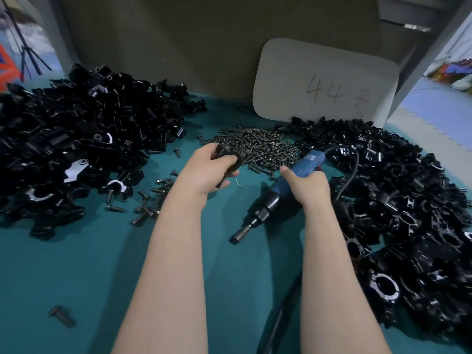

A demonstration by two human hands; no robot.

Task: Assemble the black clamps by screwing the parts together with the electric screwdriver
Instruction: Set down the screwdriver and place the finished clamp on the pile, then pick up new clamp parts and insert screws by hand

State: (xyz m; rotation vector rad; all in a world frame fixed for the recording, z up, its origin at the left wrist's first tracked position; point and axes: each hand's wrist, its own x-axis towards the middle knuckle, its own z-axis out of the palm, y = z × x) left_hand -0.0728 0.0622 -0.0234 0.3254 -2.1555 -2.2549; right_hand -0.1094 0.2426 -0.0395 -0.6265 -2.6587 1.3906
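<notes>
Teal matting covers the desk (89, 264). A heap of glossy black clamp parts (76, 136) fills its left edge, a second heap (408, 213) its right; a white rounded card (324, 80) marked 44 leans at the back. Small dark screws (258, 146) pile mid-back. The right hand (306, 183) curls its fingers round a blue-and-black corded electric screwdriver (274, 200), bit pointing toward the near edge. The left hand (207, 172), just before the screws, pinches one black clamp piece (233, 158).

I read "44" handwritten on the white card (324, 80) behind the screw pile (258, 146); the scrawl beside it is unreadable to me.
</notes>
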